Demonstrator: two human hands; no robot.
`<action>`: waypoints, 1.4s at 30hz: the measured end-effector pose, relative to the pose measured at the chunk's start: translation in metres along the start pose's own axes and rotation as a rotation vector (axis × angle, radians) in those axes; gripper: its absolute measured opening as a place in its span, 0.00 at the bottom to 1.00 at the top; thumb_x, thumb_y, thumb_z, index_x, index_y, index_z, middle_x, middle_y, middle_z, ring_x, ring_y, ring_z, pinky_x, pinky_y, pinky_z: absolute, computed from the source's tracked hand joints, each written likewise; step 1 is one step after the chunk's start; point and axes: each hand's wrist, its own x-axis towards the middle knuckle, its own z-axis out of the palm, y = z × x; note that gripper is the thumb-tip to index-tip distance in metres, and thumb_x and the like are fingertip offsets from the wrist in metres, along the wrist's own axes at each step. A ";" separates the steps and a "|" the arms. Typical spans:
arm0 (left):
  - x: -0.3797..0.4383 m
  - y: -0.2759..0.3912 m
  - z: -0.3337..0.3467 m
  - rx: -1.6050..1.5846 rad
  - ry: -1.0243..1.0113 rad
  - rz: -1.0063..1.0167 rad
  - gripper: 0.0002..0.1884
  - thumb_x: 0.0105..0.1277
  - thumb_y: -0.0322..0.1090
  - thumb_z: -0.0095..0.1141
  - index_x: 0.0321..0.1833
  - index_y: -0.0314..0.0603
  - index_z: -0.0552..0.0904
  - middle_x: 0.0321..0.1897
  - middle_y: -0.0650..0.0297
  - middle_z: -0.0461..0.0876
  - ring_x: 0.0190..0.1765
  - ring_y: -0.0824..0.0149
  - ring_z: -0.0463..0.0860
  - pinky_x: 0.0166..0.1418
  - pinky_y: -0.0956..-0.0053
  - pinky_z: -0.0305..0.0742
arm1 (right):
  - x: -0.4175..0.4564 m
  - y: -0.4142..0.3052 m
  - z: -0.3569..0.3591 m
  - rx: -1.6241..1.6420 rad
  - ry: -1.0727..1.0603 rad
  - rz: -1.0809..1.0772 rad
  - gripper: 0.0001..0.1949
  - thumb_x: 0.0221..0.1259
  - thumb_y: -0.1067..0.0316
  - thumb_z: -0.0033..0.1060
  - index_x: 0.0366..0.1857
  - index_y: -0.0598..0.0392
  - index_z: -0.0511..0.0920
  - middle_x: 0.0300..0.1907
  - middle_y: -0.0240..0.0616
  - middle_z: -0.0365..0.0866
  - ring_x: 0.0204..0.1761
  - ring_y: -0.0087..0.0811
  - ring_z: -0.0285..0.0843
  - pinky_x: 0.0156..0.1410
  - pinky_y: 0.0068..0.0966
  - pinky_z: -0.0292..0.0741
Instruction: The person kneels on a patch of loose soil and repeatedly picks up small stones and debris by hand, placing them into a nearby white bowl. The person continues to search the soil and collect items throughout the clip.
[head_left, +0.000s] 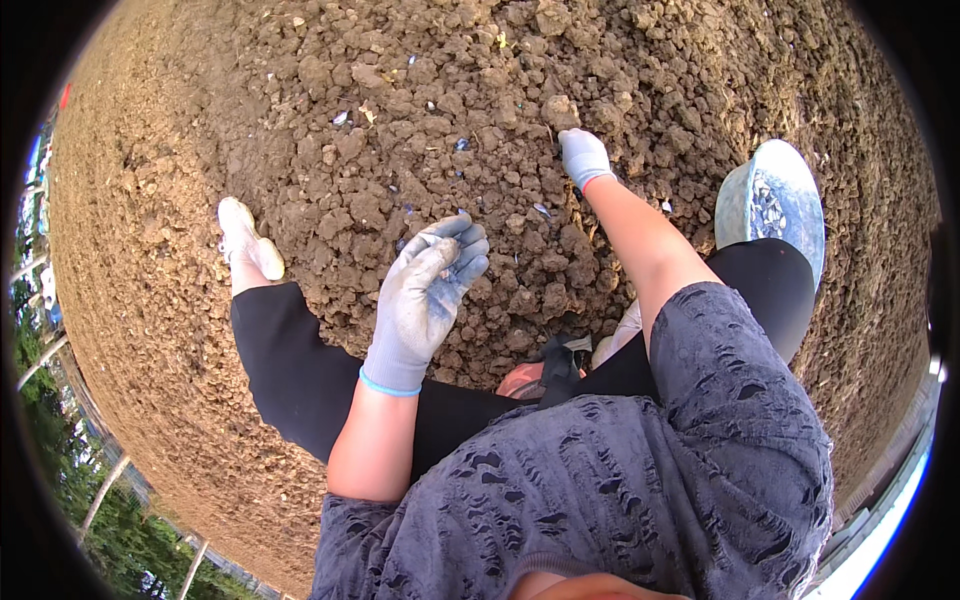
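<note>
Both of my hands wear pale knitted work gloves with grey-blue coated palms. My left hand is raised over the soil, palm up, its fingers curled and the thumb near them; whether something small lies between them cannot be told. My right hand reaches down to the clods beside a larger lump of earth, its fingertips hidden. Small white and bluish fragments, such as one shiny piece, lie scattered over the brown cloddy soil. To the right a pale plastic basin holds several similar fragments.
My left shoe rests on the soil at the left; my right knee overlaps the basin's lower edge. A reddish object with a dark strap is between my legs. Poles and green plants stand at the far left edge.
</note>
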 end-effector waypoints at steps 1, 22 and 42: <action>-0.001 0.004 0.003 -0.002 0.022 -0.001 0.20 0.78 0.29 0.54 0.69 0.28 0.74 0.62 0.48 0.81 0.61 0.58 0.85 0.67 0.65 0.83 | 0.000 -0.006 -0.006 0.002 -0.039 0.016 0.09 0.66 0.73 0.56 0.39 0.52 0.89 0.44 0.47 0.91 0.49 0.47 0.91 0.54 0.40 0.86; -0.010 0.014 -0.044 -0.117 -0.031 0.150 0.17 0.80 0.30 0.49 0.66 0.26 0.77 0.57 0.47 0.84 0.57 0.55 0.87 0.64 0.64 0.86 | 0.068 -0.039 -0.118 0.034 0.048 0.145 0.20 0.70 0.69 0.52 0.64 0.44 0.82 0.63 0.46 0.84 0.64 0.48 0.83 0.65 0.43 0.81; 0.005 0.037 -0.071 -0.161 -0.022 0.241 0.17 0.81 0.30 0.46 0.64 0.24 0.77 0.57 0.43 0.84 0.57 0.50 0.87 0.62 0.58 0.88 | -0.024 -0.088 -0.167 0.626 -0.844 -0.177 0.18 0.65 0.65 0.73 0.56 0.58 0.85 0.43 0.37 0.90 0.39 0.29 0.84 0.48 0.26 0.81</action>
